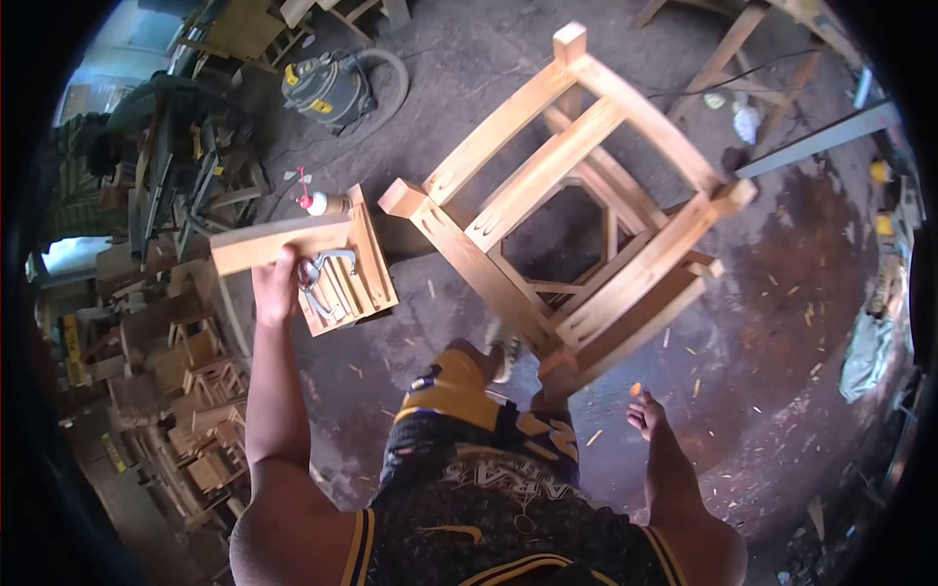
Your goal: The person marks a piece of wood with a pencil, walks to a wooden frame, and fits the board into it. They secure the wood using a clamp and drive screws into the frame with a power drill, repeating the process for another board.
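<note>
My left hand (275, 283) grips a flat wooden board (283, 244), its thumb on the board's face. Just below and right of the board, a metal clamp (318, 272) lies on a small wooden stand (352, 293) with slats, and a white bottle with a red cap (315, 203) is behind it. My right hand (645, 412) is low at the right, its fingers curled around a small orange object (635, 390). Ahead of me stands a wooden frame (479, 269) with four posts and slotted holes in its rails.
A shop vacuum (327, 93) with a hose sits at the upper left. Wood pieces (210, 420) are piled along the left side. A long grey bar (821, 142) juts in from the right. Wood chips lie scattered on the floor (723, 361).
</note>
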The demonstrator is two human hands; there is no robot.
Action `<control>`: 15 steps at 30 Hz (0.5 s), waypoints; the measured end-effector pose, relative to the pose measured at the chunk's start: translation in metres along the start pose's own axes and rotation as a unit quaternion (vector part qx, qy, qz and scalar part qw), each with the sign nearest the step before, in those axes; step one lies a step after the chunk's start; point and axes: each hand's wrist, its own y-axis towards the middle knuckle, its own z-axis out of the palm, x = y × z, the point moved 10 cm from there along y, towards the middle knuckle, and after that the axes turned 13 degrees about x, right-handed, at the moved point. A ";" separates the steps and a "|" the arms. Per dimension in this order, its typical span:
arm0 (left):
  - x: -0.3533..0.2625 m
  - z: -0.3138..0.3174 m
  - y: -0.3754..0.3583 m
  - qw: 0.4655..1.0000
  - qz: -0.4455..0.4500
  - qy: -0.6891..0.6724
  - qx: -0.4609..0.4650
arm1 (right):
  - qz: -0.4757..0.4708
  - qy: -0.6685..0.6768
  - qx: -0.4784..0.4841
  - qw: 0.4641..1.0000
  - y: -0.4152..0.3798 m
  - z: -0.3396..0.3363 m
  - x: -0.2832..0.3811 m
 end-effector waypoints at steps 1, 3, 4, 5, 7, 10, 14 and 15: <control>-0.022 0.010 0.017 0.998 0.004 0.062 0.022 | -0.030 0.063 0.166 0.984 0.004 -0.017 -0.006; -0.038 0.045 0.053 0.981 -0.034 0.138 0.132 | -0.085 0.138 0.255 0.953 -0.014 -0.080 -0.003; -0.055 0.081 0.073 0.965 -0.017 0.156 0.211 | -0.108 0.157 0.181 0.965 -0.041 -0.102 0.011; -0.062 0.113 0.086 0.953 -0.017 0.153 0.260 | -0.199 0.092 0.015 0.976 -0.075 -0.122 0.032; -0.068 0.162 0.116 0.901 0.013 0.231 0.366 | -0.306 0.019 -0.147 0.940 -0.177 -0.101 0.086; -0.043 0.205 0.146 0.828 -0.012 0.252 0.500 | -0.473 0.127 -0.074 0.869 -0.265 -0.027 0.108; -0.026 0.226 0.163 0.767 0.039 0.265 0.583 | -0.520 0.180 -0.120 0.826 -0.349 0.133 0.090; -0.015 0.230 0.164 0.750 0.052 0.254 0.608 | -0.530 0.180 -0.106 0.822 -0.367 0.181 0.090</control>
